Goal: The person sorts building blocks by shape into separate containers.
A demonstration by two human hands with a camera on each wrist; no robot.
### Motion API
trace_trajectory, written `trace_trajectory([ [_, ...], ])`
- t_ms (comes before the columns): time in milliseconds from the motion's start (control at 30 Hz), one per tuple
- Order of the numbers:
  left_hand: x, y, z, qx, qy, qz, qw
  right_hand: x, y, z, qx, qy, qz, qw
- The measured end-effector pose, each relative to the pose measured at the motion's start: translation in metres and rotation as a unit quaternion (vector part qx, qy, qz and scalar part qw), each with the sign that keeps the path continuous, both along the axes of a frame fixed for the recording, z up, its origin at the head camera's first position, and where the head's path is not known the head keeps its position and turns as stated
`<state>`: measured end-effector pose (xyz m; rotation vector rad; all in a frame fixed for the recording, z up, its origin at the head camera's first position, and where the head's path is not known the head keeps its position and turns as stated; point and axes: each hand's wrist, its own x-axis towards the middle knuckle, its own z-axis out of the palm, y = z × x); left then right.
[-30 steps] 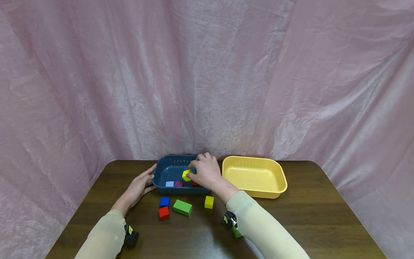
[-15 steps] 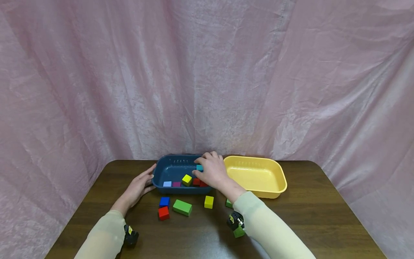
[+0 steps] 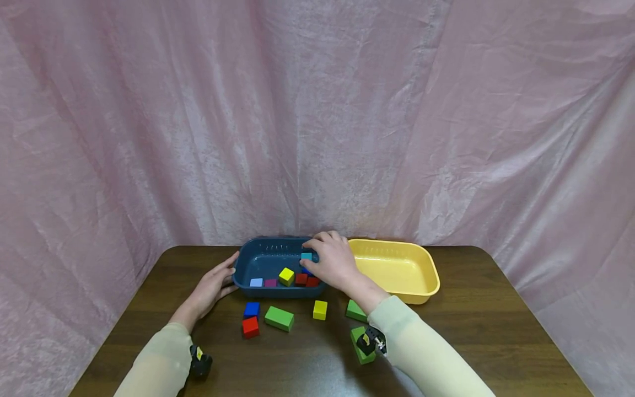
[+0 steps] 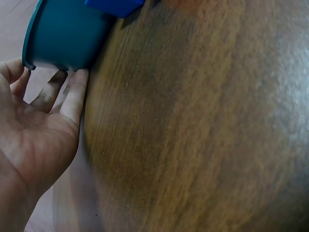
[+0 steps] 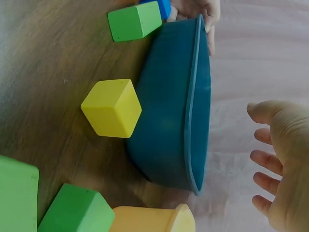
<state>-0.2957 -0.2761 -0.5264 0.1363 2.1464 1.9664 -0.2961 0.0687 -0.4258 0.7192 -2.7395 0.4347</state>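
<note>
My left hand (image 3: 215, 286) rests its fingertips against the left end of the dark blue basket (image 3: 278, 293); the left wrist view shows straight fingers (image 4: 75, 96) on its outer wall. Above the basket's right end hovers my right hand (image 3: 331, 259), and in the right wrist view its loosely bent fingers (image 5: 266, 162) hold nothing. Inside the basket lie a yellow cube (image 3: 286, 277), a pale blue block (image 3: 256, 282), a purple block (image 3: 270, 283), red blocks (image 3: 301, 279) and a cyan block (image 3: 306, 256). A blue block beneath the cyan one is partly hidden by the right hand.
A yellow basket (image 3: 397, 295) stands to the right. On the brown table (image 3: 307, 364) before the baskets lie a blue block (image 3: 251, 310), a red block (image 3: 250, 327), several green blocks (image 3: 279, 318) and a yellow block (image 3: 319, 310). Behind hangs a pink curtain (image 3: 317, 121).
My right hand has let go of the yellow cube, which now lies in the dark blue basket, and has drawn back to the right, uncovering red, cyan and blue blocks. The left hand stays put.
</note>
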Motion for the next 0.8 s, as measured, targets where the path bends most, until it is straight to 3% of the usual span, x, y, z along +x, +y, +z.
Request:
trace_trajectory([
  [800,0.001,-0.002,0.003,0.002,-0.002,0.001,1.0000,0.017,0.013,0.005,-0.019,0.032,0.020,0.999],
])
